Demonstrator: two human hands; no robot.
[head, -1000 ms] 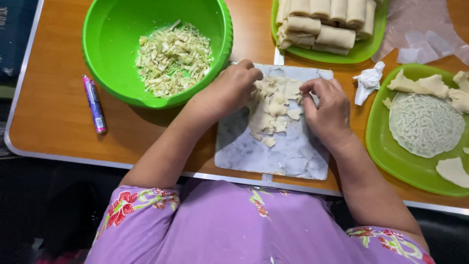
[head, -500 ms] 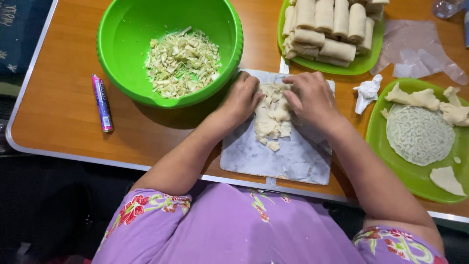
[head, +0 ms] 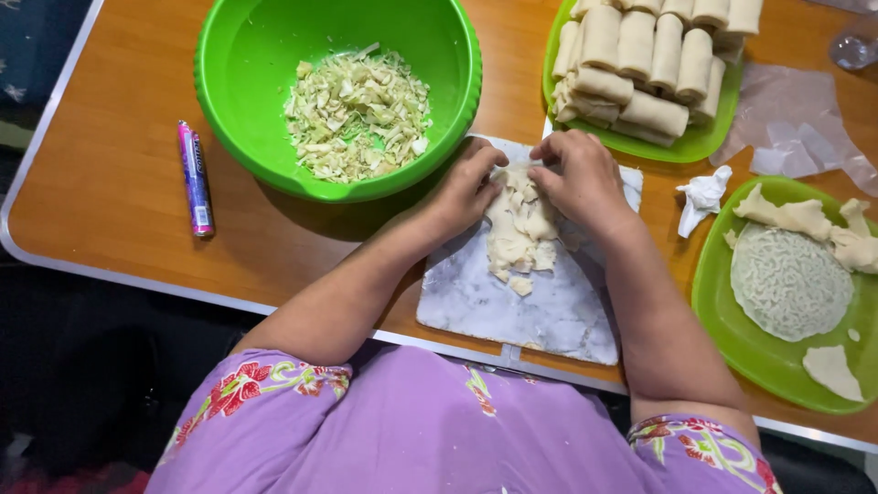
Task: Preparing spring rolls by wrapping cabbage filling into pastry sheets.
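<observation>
A crumpled pale dough wrapper [head: 521,233] lies on a white marble board [head: 512,306] at the table's near edge. My left hand [head: 468,187] presses on the wrapper's left top corner, fingers curled onto it. Close beside it, my right hand [head: 578,176] grips the wrapper's top edge from the right. The fingertips of both hands nearly meet over the far end of the wrapper.
A green bowl [head: 238,64] of shredded cabbage filling [head: 357,114] stands at the far left. A green plate [head: 695,142] stacked with rolled wrappers [head: 640,64] sits behind the board. Another green plate [head: 722,320] holds a lacy round sheet [head: 788,282]. A pink tube [head: 196,178], a tissue wad [head: 702,197] and plastic film [head: 791,123] also lie there.
My hands have drawn closer together at the far end of the wrapper, bunching it. The view has shifted so the table items sit further right and lower.
</observation>
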